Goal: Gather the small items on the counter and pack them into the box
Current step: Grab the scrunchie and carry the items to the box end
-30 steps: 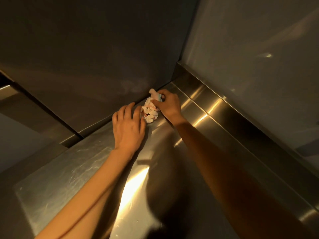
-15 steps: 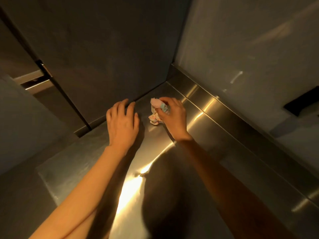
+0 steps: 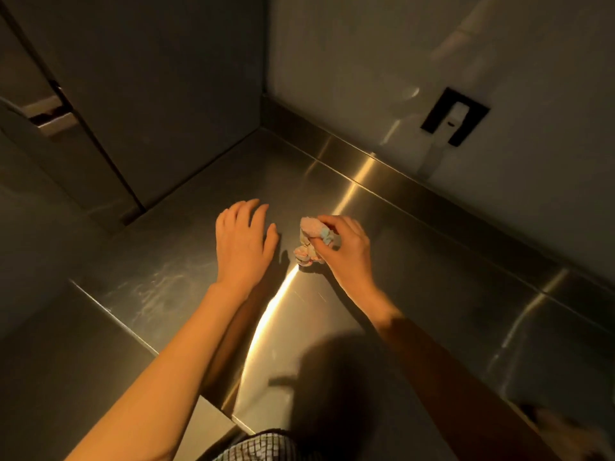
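Both hands have drawn back from the corner of the steel worktop (image 3: 416, 261) since a moment ago, and the right hand (image 3: 346, 247) has lifted part of a crumpled pink-and-pale-blue bundle (image 3: 311, 241) that earlier lay closer to the wall junction. The right hand pinches the upper part of the bundle between thumb and fingertips, while the lower folds hang down and appear to touch the worktop just beside a bright streak of reflected light. The left hand (image 3: 244, 241) is empty, palm down and fingers loosely spread, over the worktop just to the left of the bundle and not touching it; whether it rests on the steel cannot be told. A dark wall plate (image 3: 454, 116) sits on the pale wall (image 3: 366, 61) above the raised steel ledge at the right, and a dark cabinet panel (image 3: 149, 94) closes off the far left. A checked garment (image 3: 263, 447) shows at the bottom edge
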Tool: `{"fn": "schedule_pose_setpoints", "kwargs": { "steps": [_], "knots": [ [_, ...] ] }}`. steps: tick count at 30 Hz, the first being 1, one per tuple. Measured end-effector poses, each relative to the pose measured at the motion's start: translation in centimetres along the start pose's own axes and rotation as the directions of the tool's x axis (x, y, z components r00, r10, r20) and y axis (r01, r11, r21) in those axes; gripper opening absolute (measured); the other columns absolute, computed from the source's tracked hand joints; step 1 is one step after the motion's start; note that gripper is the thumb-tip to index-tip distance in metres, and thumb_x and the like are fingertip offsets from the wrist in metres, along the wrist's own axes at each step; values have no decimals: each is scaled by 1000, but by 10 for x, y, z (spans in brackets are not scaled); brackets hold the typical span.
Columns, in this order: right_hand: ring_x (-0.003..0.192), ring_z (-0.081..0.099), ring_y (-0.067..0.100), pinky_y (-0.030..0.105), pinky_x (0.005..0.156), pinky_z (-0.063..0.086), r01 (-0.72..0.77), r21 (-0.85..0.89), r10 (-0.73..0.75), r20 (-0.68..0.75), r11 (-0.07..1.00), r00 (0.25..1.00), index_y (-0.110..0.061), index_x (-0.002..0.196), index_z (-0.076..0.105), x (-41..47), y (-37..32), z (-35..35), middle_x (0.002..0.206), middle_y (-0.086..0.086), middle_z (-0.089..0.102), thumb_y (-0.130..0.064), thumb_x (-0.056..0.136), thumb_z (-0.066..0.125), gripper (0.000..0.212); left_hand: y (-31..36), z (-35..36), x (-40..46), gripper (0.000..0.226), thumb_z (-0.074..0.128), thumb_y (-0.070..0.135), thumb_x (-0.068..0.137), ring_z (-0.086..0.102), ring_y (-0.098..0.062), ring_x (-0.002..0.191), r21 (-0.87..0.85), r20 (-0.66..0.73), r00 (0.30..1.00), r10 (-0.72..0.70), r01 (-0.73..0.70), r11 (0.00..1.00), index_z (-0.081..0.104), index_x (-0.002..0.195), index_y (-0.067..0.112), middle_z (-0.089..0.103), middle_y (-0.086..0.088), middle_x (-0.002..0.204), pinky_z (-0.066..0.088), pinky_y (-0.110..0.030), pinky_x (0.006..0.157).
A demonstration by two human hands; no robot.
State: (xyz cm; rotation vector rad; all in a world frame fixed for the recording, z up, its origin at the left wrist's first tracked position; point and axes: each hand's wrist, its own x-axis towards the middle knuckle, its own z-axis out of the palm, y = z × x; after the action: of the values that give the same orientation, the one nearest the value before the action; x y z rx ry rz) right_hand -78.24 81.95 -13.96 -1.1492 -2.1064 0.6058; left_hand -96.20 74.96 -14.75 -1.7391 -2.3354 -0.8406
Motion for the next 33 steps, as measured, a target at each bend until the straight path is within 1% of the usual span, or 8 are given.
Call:
{"fn": "schedule_pose_setpoints", "kwargs": {
  "steps": [4,8,14,16,19,25,29,33],
  "knots": [
    [99,55,10,34,79,57,-59,-10,58,-67,998,996,-22,114,63,-65,11,-37,110,-3,62,-27,79,76,38,44,1,-43,38,47,29,95,50,-32,117,-32,72,994,81,-79,996,60,122,6,57,-13,125,37,-47,100],
    [98,56,11,32,80,57,-116,-28,110,-160,993,981,-21,116,64,-124,14,-83,111,0,62,-27,78,77,41,95,4,-86,39,46,31,94,50,-32,116,-71,141,974,176,-167,983,61,121,7,58,-13,124,35,-46,100],
    [97,57,14,35,76,55,-145,-74,116,-311,987,943,-14,111,65,-223,17,-167,107,0,64,-21,76,78,38,183,-5,-159,40,45,33,94,52,-34,114,-183,142,934,328,-301,936,62,119,7,60,-15,122,38,-47,97],
    [97,56,15,27,79,51,-169,-102,124,-348,980,929,-14,110,65,-260,21,-197,106,-1,63,-20,78,76,34,214,-11,-183,41,42,34,95,52,-34,114,-220,132,918,375,-342,914,61,119,7,60,-15,123,39,-49,97],
    [97,54,13,9,81,35,-220,-176,135,-396,959,908,-17,109,64,-312,29,-237,104,-2,63,-23,80,72,31,256,-14,-218,43,40,37,95,50,-32,118,-245,126,903,411,-373,895,59,123,11,57,-12,127,38,-48,101],
    [96,58,23,32,79,43,-337,-221,177,-530,915,829,-13,107,65,-417,47,-304,102,4,66,-19,75,71,33,337,-14,-286,41,43,34,92,51,-34,113,-320,120,801,587,-528,786,60,119,8,58,-14,123,36,-44,97],
    [95,58,21,28,80,44,-402,-205,212,-596,892,774,-11,107,65,-461,59,-336,101,5,65,-20,75,70,33,385,-11,-311,41,46,33,89,51,-35,107,-360,107,732,673,-602,713,60,118,7,59,-16,120,33,-42,92],
    [92,60,24,33,76,46,-463,-229,203,-675,856,709,-10,106,64,-485,71,-363,99,6,65,-22,78,71,31,428,0,-323,45,44,33,90,50,-35,115,-396,155,651,743,-648,651,59,122,6,56,-17,127,40,-46,96]
  ]
}}
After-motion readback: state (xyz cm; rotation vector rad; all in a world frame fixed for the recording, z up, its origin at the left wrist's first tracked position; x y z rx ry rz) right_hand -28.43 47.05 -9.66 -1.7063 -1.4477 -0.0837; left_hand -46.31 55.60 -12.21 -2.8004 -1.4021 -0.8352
